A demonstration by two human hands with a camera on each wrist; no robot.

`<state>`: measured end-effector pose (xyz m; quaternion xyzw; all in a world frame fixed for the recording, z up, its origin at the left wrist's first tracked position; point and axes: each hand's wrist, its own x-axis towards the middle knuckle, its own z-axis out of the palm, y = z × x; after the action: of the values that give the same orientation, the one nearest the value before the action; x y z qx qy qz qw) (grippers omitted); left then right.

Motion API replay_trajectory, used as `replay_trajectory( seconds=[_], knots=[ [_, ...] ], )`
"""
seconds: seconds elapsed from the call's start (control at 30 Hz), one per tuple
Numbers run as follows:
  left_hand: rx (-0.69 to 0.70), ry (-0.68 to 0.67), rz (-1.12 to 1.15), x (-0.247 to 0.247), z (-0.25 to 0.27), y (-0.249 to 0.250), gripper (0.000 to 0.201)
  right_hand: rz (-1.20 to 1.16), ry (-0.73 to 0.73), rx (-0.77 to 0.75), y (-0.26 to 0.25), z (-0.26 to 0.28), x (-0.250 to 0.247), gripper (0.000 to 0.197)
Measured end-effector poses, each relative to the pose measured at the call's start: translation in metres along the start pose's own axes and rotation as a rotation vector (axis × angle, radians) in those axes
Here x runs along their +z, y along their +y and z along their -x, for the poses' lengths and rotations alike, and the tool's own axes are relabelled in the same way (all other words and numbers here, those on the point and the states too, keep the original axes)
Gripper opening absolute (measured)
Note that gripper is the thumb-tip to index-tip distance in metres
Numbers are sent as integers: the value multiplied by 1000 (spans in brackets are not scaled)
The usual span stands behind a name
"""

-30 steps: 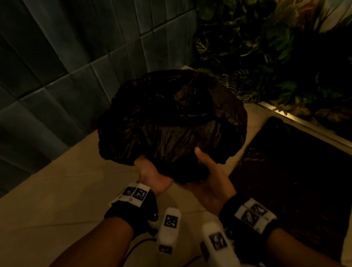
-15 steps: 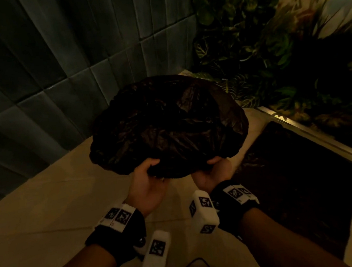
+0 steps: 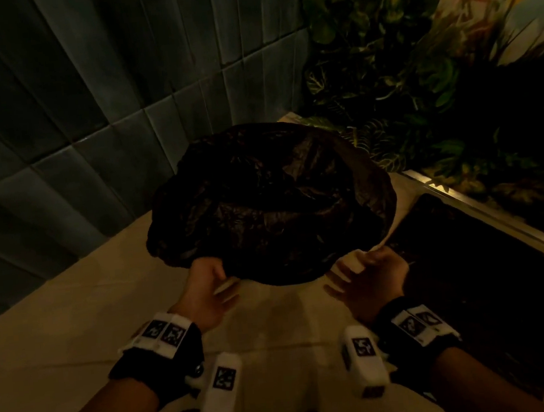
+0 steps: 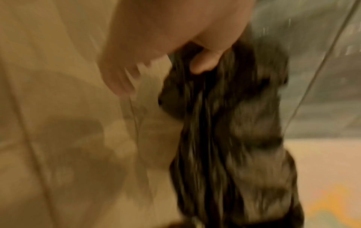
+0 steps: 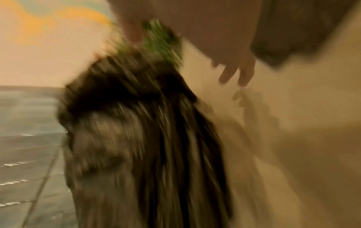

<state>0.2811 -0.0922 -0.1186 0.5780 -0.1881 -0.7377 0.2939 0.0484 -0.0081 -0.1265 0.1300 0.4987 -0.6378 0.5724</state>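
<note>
Looks like fluffing air into the black bin bag (image 3: 270, 202), held puffed above the beige floor (image 3: 61, 342) near the far wall (image 3: 88, 107), pinched at the near rim by the left hand (image 3: 206, 292), with the right hand (image 3: 373, 275) splayed loose alongside, can't tell if actually gripping.

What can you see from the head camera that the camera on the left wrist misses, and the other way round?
Only the head view: the whole puffed-up black bag, the right hand at its near edge, the leafy plants and the dark floor panel.
Only the left wrist view: close up, though blurred, the thumb pressed into the bag's gathered folds, the grip itself.
Both: the left hand, the bag, the beige floor and the grey tiled wall.
</note>
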Motion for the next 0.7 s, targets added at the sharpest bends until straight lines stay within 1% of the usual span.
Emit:
replay_trajectory(
  seconds=[0.03, 0.07, 0.1, 0.13, 0.17, 0.2, 0.23, 0.27, 0.3, 0.33, 0.37, 0.4, 0.43, 0.5, 0.53, 0.6, 0.63, 0.7],
  knots=[
    [-3, 49, -3, -14, 5, 1, 18, 5, 62, -29, -6, -2, -8, 34],
    [12, 112, 14, -28, 9, 3, 13, 3, 93, -83, -13, -3, -14, 41],
    [66, 177, 43, -42, 16, 7, 11, 21, 106, -152, -20, -3, -17, 45],
    [161, 238, 81, -54, 21, 10, 14, 54, 74, -203, -28, -3, -16, 52],
    [288, 272, 124, -60, 27, 14, 20, 107, 9, -236, -36, -4, -13, 62],
    [432, 258, 151, -60, 34, 17, 27, 176, -79, -250, -43, -6, -7, 74],
    [553, 221, 132, -54, 40, 20, 31, 260, -162, -254, -47, -9, 0, 82],
    [629, 167, 58, -42, 40, 24, 29, 326, -235, -248, -49, -11, 8, 85],
    [657, 114, -24, -27, 41, 30, 25, 392, -265, -238, -49, -13, 16, 86],
    [647, 46, -93, -14, 36, 35, 26, 416, -281, -233, -48, -15, 23, 85],
    [636, -19, -146, -3, 29, 41, 39, 413, -287, -230, -45, -20, 27, 83],
    [580, -80, -153, 5, 17, 47, 53, 390, -293, -226, -43, -26, 29, 77],
    [508, -133, -121, 12, 8, 53, 58, 363, -304, -208, -41, -29, 30, 72],
    [369, -210, 8, 20, -6, 61, 47, 325, -303, -148, -39, -33, 30, 63],
    [322, -222, 42, 24, -10, 63, 41, 328, -310, -114, -38, -37, 29, 56],
    [281, -210, 45, 29, -13, 67, 33, 331, -313, -57, -37, -41, 29, 43],
    [262, -198, 49, 29, -18, 68, 32, 328, -307, -40, -37, -39, 32, 42],
    [208, -197, 96, 24, -21, 72, 34, 287, -343, -31, -38, -38, 35, 43]
  ],
)
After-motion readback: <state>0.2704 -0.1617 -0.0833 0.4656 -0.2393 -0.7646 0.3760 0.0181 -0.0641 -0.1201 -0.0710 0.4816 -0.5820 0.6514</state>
